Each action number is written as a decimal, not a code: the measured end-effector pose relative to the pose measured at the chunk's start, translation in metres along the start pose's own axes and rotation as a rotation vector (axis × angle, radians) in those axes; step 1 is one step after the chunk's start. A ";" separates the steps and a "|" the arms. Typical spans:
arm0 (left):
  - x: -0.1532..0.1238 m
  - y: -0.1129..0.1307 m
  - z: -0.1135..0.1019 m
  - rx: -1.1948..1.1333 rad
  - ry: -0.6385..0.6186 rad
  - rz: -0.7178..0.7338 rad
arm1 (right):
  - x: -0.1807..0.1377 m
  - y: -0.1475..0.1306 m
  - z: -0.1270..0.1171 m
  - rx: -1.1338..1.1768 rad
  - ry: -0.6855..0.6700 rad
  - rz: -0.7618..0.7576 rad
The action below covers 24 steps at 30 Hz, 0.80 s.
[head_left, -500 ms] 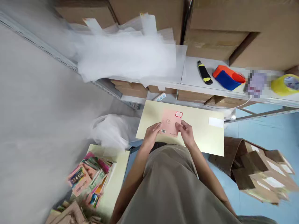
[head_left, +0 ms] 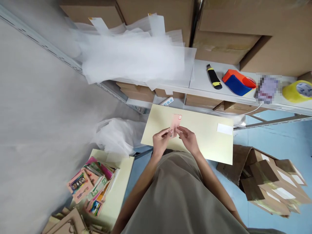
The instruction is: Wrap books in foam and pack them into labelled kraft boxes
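Pink booklet (head_left: 175, 123): middle of frame, in both hands, over the cream tabletop (head_left: 207, 136). Shows as a narrow strip, red-outlined mark at its upper right; tilted or folded, can't tell. Can't tell if its lower edge touches the tabletop.

Left hand (head_left: 161, 139): thumb and fingers pinching the left side of the booklet. Right hand (head_left: 189, 139): same pinch on the right side, fingertips close to the left's.

Status, my read: one piece being handled, not set down. No sleeve or wrap visible on it. Finished output: can't identify any from here.

Same tabletop, right end: a white slip (head_left: 224, 128), well apart from the hands. Just past the far edge, a small white box (head_left: 167, 101) with blue print.

Lower left: loose pile of booklets (head_left: 97, 180) on a second cream surface (head_left: 125, 165), uneven, some pink like the one in hand. Looks like plenty left, no count possible. White plastic (head_left: 115, 136) bunched just above it in frame.

Upper left to centre: stack of translucent white sheets (head_left: 136, 60) on the shelf (head_left: 198, 73), no hand near. Upper right, same shelf: cutter (head_left: 214, 77), orange-and-blue item (head_left: 237, 84), pixelated item (head_left: 268, 89), yellow tape roll (head_left: 294, 91). All untouched.

Lower right: brown cartons (head_left: 270, 177) on the blue floor (head_left: 280, 135).
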<state>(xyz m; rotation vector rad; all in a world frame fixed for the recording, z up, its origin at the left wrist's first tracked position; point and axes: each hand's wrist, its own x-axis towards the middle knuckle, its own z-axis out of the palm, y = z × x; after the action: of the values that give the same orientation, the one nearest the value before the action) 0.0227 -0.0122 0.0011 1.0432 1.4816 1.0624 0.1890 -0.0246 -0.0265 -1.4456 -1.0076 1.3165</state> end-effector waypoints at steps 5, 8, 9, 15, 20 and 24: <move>-0.018 -0.002 0.017 0.187 -0.058 0.181 | -0.006 -0.009 0.010 0.019 -0.039 -0.066; -0.021 -0.008 0.021 0.134 -0.138 0.190 | -0.003 -0.007 0.004 -0.012 0.003 -0.076; -0.020 -0.010 0.019 0.103 -0.162 0.179 | -0.001 -0.007 0.000 -0.015 0.010 -0.071; 0.001 -0.015 -0.011 0.071 -0.017 0.084 | 0.002 -0.014 -0.016 0.075 -0.068 -0.043; 0.014 -0.006 -0.030 -0.126 -0.106 -0.103 | -0.002 -0.026 -0.019 0.174 -0.181 0.020; 0.014 0.001 -0.033 -0.201 -0.201 -0.127 | -0.002 -0.028 -0.018 0.227 -0.236 0.048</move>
<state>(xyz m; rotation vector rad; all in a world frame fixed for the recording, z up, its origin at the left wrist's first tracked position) -0.0115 -0.0024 0.0029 0.8748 1.2350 0.9646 0.2072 -0.0212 0.0018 -1.1690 -0.9431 1.6097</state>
